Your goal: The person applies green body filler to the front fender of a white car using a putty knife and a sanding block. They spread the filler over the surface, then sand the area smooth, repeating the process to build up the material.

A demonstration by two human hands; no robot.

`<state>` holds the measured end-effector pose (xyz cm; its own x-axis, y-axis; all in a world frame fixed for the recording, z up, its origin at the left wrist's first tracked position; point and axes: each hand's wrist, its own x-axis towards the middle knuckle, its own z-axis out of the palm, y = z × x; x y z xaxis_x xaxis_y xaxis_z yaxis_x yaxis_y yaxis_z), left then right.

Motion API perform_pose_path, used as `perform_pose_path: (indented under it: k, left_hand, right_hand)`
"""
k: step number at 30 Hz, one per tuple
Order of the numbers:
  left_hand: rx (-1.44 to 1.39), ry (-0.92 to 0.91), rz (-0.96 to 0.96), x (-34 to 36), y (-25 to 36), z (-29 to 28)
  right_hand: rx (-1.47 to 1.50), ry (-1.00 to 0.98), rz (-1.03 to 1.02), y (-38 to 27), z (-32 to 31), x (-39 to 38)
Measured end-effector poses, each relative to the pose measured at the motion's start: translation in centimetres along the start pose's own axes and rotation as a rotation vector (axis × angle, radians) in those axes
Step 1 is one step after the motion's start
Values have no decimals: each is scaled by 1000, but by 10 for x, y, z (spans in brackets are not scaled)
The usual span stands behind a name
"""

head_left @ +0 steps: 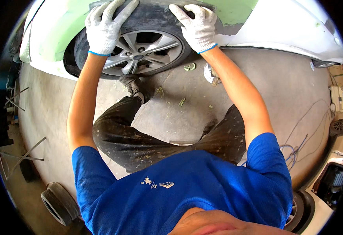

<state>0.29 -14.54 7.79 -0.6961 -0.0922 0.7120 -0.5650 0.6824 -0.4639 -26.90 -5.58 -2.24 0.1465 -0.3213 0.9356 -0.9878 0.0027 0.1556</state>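
Note:
Both my hands wear white knit gloves with blue cuffs and reach up to the car's wheel arch. My left hand (105,29) lies with fingers spread over a dark grey band above the wheel. On the other side my right hand (198,27) rests on the same dark band (151,11), its thumb stretched inward. Whether that band is a loose strip or part of the arch, I cannot tell; the frame cuts it off at the top. Below and between the hands is the silver alloy wheel (155,58). Pale green patches (63,29) mark the white bodywork around it.
A white tub (209,73) stands on the concrete floor near my right forearm, beside a green roll (190,67). Green scraps (182,102) lie between my legs. Hoses and cables (295,152) trail at the right. Loose tyres (59,203) lie at the lower left, near metal stands (26,154).

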Motion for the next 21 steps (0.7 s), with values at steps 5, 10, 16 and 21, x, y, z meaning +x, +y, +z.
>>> perform_pose_path:
  k: [5, 10, 16, 21]
  left_hand:
    - [25, 9, 53, -30, 5, 22]
    - [-11, 14, 20, -43, 18, -8]
    - [45, 36, -41, -5, 5, -3]
    - [-27, -14, -31, -32, 24, 2]
  right_hand:
    - [158, -164, 16, -14, 2, -30]
    - [217, -69, -35, -17, -27, -28]
    - [65, -87, -38, 6, -12, 4]
    - [209, -182, -12, -4, -28, -20]
